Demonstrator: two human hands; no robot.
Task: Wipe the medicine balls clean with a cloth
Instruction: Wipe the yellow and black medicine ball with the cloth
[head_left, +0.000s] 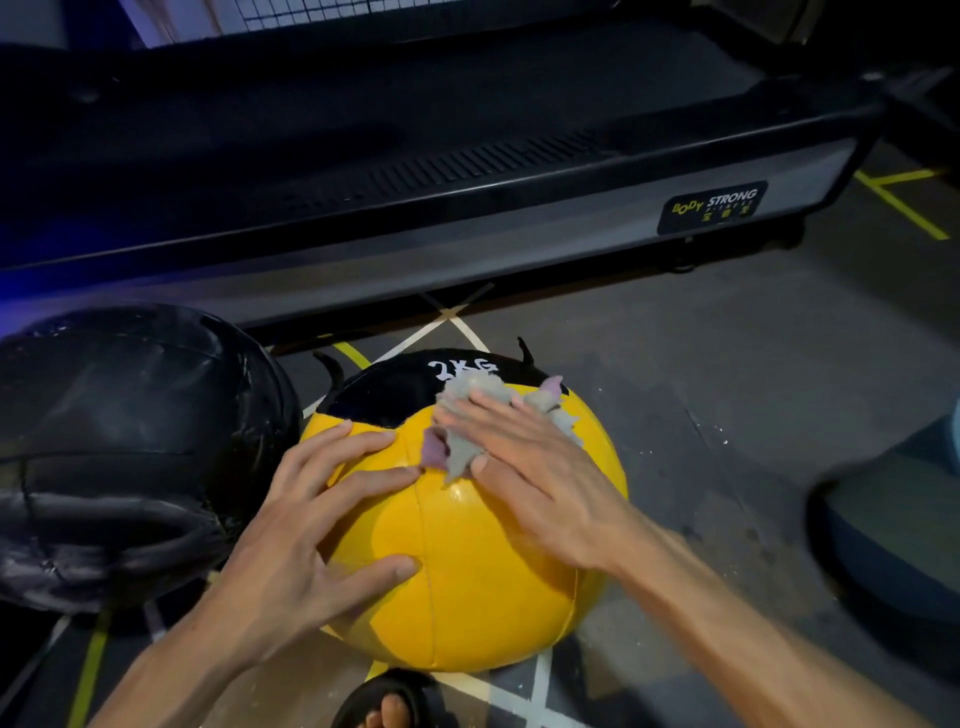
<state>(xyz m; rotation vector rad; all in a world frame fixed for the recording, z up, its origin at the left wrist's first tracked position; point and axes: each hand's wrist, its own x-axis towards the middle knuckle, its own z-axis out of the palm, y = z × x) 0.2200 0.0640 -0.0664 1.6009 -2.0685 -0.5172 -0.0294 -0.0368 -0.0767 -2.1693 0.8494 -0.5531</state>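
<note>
Fingers flat: my right hand (524, 467) presses the cloth (467, 436) onto the yellow ball (467, 587); my left hand (311, 525), fingers spread, steadies it.

Two medicine balls — one yellow ball (467, 561), one black ball (119, 447) — one cloth (457, 452), two hands: left hand (306, 525), right hand (540, 473).

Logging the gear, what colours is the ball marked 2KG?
Yellow with a black top panel, on the ball in the head view.
</note>
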